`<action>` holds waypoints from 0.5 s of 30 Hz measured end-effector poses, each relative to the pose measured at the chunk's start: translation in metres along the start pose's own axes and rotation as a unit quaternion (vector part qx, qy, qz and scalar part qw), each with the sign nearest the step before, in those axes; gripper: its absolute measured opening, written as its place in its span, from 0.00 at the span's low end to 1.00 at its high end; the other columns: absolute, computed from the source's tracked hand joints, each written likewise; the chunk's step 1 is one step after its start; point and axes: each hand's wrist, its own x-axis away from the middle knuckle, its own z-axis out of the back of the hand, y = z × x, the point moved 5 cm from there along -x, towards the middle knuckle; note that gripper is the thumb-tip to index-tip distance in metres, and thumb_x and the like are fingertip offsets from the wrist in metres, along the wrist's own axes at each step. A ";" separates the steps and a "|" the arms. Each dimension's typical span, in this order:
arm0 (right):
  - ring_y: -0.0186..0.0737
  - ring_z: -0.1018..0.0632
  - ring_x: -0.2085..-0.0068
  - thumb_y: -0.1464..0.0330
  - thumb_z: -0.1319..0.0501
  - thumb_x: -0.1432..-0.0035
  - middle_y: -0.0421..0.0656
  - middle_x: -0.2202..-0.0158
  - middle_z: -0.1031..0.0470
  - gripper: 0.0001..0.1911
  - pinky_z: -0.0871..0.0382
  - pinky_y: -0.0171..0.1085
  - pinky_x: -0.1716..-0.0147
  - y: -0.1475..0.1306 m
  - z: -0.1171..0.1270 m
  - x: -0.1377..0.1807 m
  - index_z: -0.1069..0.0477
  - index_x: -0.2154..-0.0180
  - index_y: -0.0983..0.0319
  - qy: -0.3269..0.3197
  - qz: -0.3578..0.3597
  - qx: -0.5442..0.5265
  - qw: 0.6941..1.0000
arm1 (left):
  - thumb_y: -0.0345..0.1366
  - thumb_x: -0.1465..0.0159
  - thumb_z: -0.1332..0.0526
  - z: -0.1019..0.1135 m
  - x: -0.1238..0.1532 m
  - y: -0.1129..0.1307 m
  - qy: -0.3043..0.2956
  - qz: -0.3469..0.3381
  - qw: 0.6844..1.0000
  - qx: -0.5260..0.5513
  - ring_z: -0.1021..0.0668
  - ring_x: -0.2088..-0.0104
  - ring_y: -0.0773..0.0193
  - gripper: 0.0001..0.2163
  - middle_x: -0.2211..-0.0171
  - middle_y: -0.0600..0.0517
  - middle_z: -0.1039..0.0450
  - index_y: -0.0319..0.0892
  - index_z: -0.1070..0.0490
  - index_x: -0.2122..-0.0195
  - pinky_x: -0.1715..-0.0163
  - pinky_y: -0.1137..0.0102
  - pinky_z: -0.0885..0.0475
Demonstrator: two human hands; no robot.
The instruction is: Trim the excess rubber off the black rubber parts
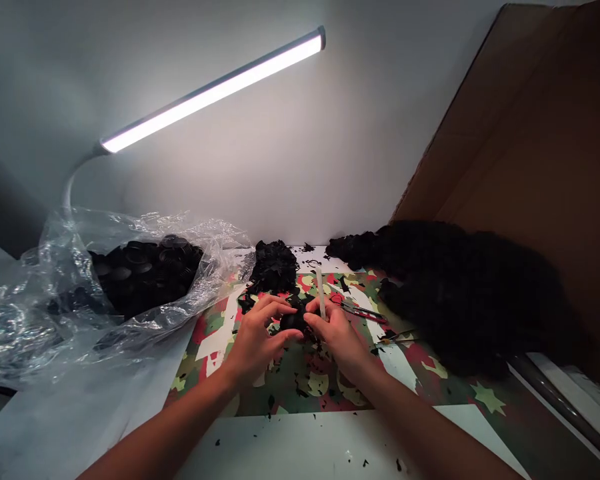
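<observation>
My left hand (257,337) and my right hand (337,333) meet over a camouflage-patterned mat (300,383). Between their fingertips they pinch a small round black part (293,321). My right hand also grips a thin white stick (321,292) that points upward and away from me. The fingers of both hands are curled around the black part, so most of it is hidden.
A clear plastic bag (55,307) full of black round parts (143,270) lies at the left. Black trimmings are heaped behind the hands (275,267) and in a large pile at the right (470,293). Red-handled scissors (363,312) lie by my right hand. A lamp bar (215,90) glows above; cardboard (530,120) stands right.
</observation>
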 end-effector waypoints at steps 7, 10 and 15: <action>0.43 0.25 0.53 0.69 0.35 0.43 0.42 0.54 0.24 0.14 0.31 0.37 0.59 -0.030 -0.003 0.007 0.25 0.54 0.55 -0.045 0.170 0.166 0.970 | 0.32 0.46 0.28 -0.007 0.000 -0.008 -0.042 0.086 0.993 0.066 0.21 0.64 0.60 0.12 0.65 0.51 0.19 0.43 0.21 0.59 0.63 0.70 0.27; 0.42 0.23 0.59 0.72 0.35 0.45 0.41 0.61 0.22 0.08 0.31 0.37 0.62 -0.023 0.000 0.004 0.25 0.61 0.58 -0.022 0.146 0.174 0.974 | 0.29 0.48 0.28 -0.006 0.000 -0.007 -0.032 0.096 0.994 0.051 0.22 0.67 0.62 0.10 0.69 0.53 0.20 0.42 0.20 0.64 0.66 0.71 0.29; 0.39 0.23 0.71 0.67 0.37 0.42 0.39 0.71 0.23 0.04 0.32 0.36 0.71 -0.002 0.000 -0.002 0.28 0.66 0.60 -0.045 0.056 0.096 0.993 | 0.32 0.45 0.30 -0.008 0.001 -0.008 -0.046 0.136 0.984 0.106 0.23 0.70 0.63 0.08 0.72 0.55 0.21 0.43 0.22 0.63 0.69 0.73 0.29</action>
